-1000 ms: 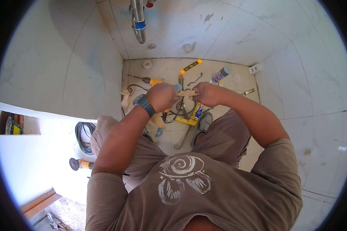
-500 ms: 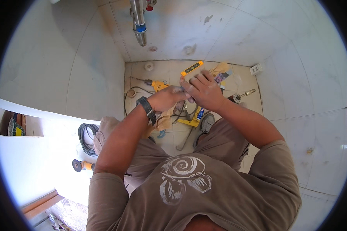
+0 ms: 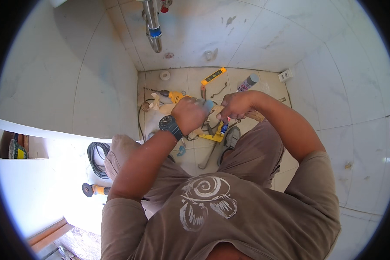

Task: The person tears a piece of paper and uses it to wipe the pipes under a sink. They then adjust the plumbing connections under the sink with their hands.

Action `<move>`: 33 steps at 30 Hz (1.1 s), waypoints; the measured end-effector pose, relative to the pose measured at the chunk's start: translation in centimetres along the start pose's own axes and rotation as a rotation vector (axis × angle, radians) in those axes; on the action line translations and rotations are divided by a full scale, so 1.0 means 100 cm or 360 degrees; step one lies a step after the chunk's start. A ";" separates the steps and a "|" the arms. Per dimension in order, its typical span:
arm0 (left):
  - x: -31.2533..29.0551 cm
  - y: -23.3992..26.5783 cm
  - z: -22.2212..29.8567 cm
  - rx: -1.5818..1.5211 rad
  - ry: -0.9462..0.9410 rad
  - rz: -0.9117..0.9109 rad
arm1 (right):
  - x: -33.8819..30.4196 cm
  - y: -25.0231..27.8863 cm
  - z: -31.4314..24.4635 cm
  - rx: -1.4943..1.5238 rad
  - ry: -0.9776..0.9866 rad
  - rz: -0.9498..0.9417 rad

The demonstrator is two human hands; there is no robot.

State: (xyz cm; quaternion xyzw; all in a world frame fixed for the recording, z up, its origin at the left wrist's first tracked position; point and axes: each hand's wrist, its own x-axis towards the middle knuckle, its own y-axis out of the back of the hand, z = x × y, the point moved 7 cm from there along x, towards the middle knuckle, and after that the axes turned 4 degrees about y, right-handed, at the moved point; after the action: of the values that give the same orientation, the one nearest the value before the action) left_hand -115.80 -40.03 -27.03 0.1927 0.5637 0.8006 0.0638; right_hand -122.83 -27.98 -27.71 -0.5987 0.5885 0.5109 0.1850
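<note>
My left hand (image 3: 190, 116), with a dark watch on its wrist, is closed, its back toward me. At its fingertips shows a small light-blue thing (image 3: 209, 105), blurred, its kind unclear. Closed too, my right hand (image 3: 239, 104) points its fingers down and left, a short gap away. Tan cloth-like material (image 3: 255, 115) sticks out under it, and more tan material (image 3: 165, 108) shows beyond my left hand; whether they join is hidden. Below the hands on the floor lie a yellow tool (image 3: 211, 137) and a blue tube (image 3: 223, 128).
A yellow drill (image 3: 174, 95), a spirit level (image 3: 213, 76), a spray can (image 3: 248, 82), a tape roll (image 3: 165, 75) and a hammer-like handle (image 3: 207, 159) lie about the floor. A coiled hose (image 3: 98, 159) and an angle grinder (image 3: 95, 190) are at left. Pipework (image 3: 153, 28) hangs ahead.
My hands have come apart from their touching position. The right hand has turned fingers-down and nearer me, baring the spray can. The tan material has shifted with them.
</note>
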 end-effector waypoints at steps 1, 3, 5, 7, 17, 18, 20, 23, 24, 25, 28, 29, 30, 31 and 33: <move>0.001 -0.005 -0.005 -0.0071 0.0102 -0.0110 | 0.000 0.001 0.007 0.0109 -0.0134 0.0039; 0.001 -0.014 -0.017 -0.0236 0.0324 -0.0352 | -0.006 0.017 -0.009 -0.0447 0.0175 0.0784; -0.002 -0.021 -0.033 -0.0681 0.0627 -0.0592 | -0.025 0.014 -0.036 -0.1117 0.0536 0.1508; -0.006 -0.022 -0.035 -0.1138 0.0745 -0.0694 | -0.043 -0.010 -0.059 -0.1833 0.0928 0.2000; -0.005 -0.008 -0.023 -0.1065 0.0434 -0.0640 | -0.003 -0.004 -0.035 -0.1138 0.0536 0.1110; -0.004 -0.007 -0.022 -0.0855 0.0357 -0.0575 | -0.001 -0.003 -0.031 -0.0968 0.0499 0.0964; -0.001 -0.010 -0.016 -0.0398 0.0266 -0.0464 | 0.003 -0.004 -0.024 -0.0550 0.0361 0.0581; -0.001 -0.002 -0.003 -0.0132 0.0000 -0.0150 | -0.002 -0.005 -0.015 0.0059 0.0126 -0.0003; -0.002 0.003 0.002 -0.0102 -0.0099 -0.0002 | -0.006 -0.007 -0.014 0.0171 0.0095 -0.0122; -0.002 -0.004 0.000 -0.0159 -0.0005 -0.0141 | -0.009 -0.008 -0.010 0.0258 0.0007 -0.0118; -0.003 -0.010 -0.009 -0.0466 0.0242 -0.0335 | -0.021 0.012 -0.029 -0.0701 0.0375 0.0937; -0.002 -0.004 -0.011 -0.0677 0.0282 -0.0261 | -0.033 0.015 -0.045 -0.1089 0.0633 0.1369; -0.003 -0.002 -0.016 -0.0871 0.0388 -0.0269 | -0.044 0.006 -0.059 -0.1471 0.0880 0.1727; -0.004 0.000 -0.016 -0.1037 0.0396 -0.0301 | -0.053 -0.006 -0.068 -0.1794 0.1091 0.2011; -0.006 0.000 -0.017 -0.1376 0.0488 -0.0492 | -0.045 -0.009 -0.064 -0.1503 0.1087 0.1785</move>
State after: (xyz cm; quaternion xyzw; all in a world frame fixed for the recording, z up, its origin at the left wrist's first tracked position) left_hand -115.92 -41.74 -27.70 -0.0579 0.2042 0.9619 0.1724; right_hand -118.51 -30.66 -21.70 -0.3524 0.5474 0.5111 -0.5612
